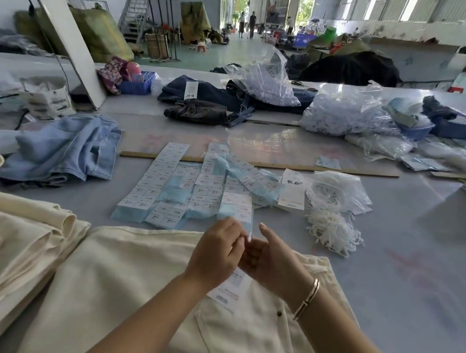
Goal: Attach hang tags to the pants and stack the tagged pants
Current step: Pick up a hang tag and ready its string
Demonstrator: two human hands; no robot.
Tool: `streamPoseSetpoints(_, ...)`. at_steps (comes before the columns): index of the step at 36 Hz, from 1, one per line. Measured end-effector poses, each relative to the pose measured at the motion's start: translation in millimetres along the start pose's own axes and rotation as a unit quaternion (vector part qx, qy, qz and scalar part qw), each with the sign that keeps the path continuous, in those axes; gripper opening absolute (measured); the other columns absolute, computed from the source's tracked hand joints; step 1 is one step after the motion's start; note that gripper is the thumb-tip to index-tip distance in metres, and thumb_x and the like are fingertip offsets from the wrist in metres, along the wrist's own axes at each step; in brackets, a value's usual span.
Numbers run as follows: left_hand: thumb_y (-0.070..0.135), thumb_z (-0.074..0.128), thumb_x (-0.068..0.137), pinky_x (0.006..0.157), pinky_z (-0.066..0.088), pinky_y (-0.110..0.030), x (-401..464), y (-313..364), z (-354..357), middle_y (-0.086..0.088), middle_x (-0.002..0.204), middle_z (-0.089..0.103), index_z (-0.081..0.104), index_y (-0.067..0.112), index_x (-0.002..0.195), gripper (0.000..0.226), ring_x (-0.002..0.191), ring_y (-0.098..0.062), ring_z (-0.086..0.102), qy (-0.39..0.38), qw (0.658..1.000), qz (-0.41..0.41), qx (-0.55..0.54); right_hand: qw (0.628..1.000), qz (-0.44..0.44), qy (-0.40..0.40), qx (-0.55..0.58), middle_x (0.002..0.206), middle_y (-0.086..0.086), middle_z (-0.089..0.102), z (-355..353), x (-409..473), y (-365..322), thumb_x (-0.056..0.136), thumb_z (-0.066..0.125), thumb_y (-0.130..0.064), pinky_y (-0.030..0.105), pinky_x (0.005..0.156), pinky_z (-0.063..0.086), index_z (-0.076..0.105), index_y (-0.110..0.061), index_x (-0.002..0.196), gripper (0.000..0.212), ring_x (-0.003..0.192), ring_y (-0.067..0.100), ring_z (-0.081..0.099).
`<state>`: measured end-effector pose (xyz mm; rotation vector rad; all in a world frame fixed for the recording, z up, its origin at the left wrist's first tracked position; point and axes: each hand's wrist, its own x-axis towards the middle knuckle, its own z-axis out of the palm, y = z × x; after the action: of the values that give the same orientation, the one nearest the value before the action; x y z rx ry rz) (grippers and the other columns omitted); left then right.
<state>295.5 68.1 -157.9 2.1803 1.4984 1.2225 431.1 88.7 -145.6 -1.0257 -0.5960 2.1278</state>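
- while the head view is looking down at the counter [383, 281], the left hand [216, 253] and right hand [269, 260] are meeting just above the cream pants [137, 293] lying flat in front of the person.
- the left hand is curling its fingers and pinching a thin white string [250, 236]; the right hand is sitting half curled beside it, and i cannot tell whether it is gripping the string too.
- a hang tag [229, 292] is lying on the pants under the hands, near the pocket; whether it is already threaded is hidden.
- a stack of cream pants [17, 245] is resting at the left edge, touching the flat pair.
- sheets of size labels [187, 190] are spreading over the counter beyond the hands, with a loose bundle of strings [332, 231] to their right.
- judging by looks, the string is light and limp, so pinching near its tip is likely working best; the card tag is stiff but bendable, best taken by its edges; the pants are soft and fairly heavy, best lifted by the waistband with both hands.
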Motion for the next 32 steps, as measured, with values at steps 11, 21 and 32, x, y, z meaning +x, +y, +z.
streamPoseSetpoints(11,0.007,0.048,0.093,0.081,0.042,-0.015,-46.9,-9.9,17.3,0.006,0.103,0.057,0.061,0.017,0.089,0.016,0.093,-0.002,0.055,0.042,0.985,-0.156,-0.065,0.956,-0.098,0.134,-0.243,0.058,0.004,0.061,-4.9,3.1,31.1,0.101,0.041,-0.024,0.020,0.049,0.041,0.070,-0.004,0.082,0.039,0.049,0.011,0.051)
streamPoseSetpoints(21,0.027,0.052,0.092,0.096,0.038,-0.029,-34.4,-16.7,38.2,-0.002,0.124,0.052,0.054,0.017,0.123,0.032,0.114,-0.021,0.048,-0.038,0.959,-0.258,0.107,0.536,-0.088,0.178,-0.821,0.080,0.004,0.063,-15.1,-24.6,10.0,0.091,0.041,-0.060,0.027,0.064,0.038,0.066,-0.015,0.082,0.052,0.075,0.021,0.056)
streamPoseSetpoints(32,0.033,0.053,0.082,0.076,0.050,-0.034,-23.3,-10.0,48.7,-0.003,0.108,0.064,0.064,0.016,0.109,0.034,0.095,-0.026,0.062,-0.030,0.955,-0.195,0.222,0.573,-0.142,0.299,-0.749,0.104,0.006,0.066,-16.9,41.1,1.6,0.088,0.047,-0.054,0.031,0.070,0.039,0.062,-0.017,0.095,0.041,0.097,0.026,0.062)
